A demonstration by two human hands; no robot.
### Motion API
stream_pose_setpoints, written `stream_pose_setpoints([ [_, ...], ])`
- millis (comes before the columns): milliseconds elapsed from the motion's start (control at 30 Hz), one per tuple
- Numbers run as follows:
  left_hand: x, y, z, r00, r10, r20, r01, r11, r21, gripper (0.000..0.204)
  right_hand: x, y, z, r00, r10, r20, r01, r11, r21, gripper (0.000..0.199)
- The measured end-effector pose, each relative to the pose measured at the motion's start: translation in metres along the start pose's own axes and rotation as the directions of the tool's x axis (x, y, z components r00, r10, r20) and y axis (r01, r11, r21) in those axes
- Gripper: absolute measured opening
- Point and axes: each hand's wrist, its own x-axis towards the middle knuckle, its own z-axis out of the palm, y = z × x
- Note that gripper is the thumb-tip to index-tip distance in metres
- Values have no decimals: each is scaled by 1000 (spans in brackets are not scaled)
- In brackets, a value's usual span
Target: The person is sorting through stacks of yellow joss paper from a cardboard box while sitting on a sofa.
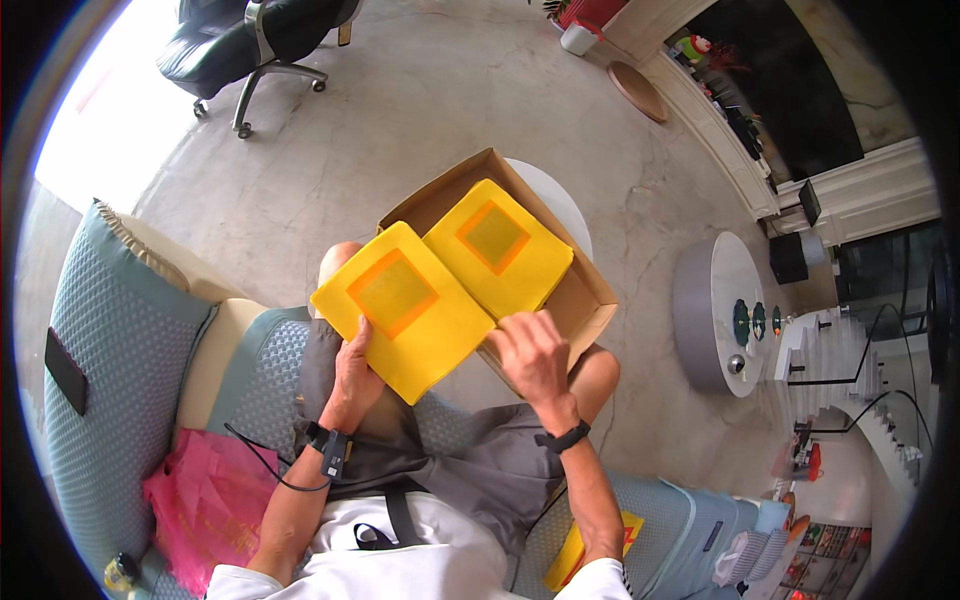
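Observation:
A flat yellow square packet (455,345) with an orange-framed, gold-green window is tilted above my lap. My left hand (355,375) grips its lower left edge, thumb on top and the other fingers hidden beneath. At its right corner, the curled fingers of my right hand (535,360) pinch the edge, partly hidden by the knuckles. Just beyond lies a similar yellow packet (550,255), apparently on a stack, inside an open brown cardboard box (590,300). The held packet overlaps the box's near left side.
Under the box shows a round white table (560,195). A pink plastic bag (215,490) and a phone (66,372) rest on the blue quilted sofa at left. Another yellow packet (570,560) lies by my right forearm. An office chair (260,50) and round grey table (705,320) stand farther off.

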Motion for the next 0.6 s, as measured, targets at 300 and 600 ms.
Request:
stream_pose_setpoints([
  [300,0,-1,3,999,-21,24,22,1000,-11,50,-15,35,30,913,284,292,-233,952,-197,44],
  [600,2,-1,-3,999,-28,30,28,1000,-4,50,-18,37,33,957,234,171,-211,967,-141,15],
])
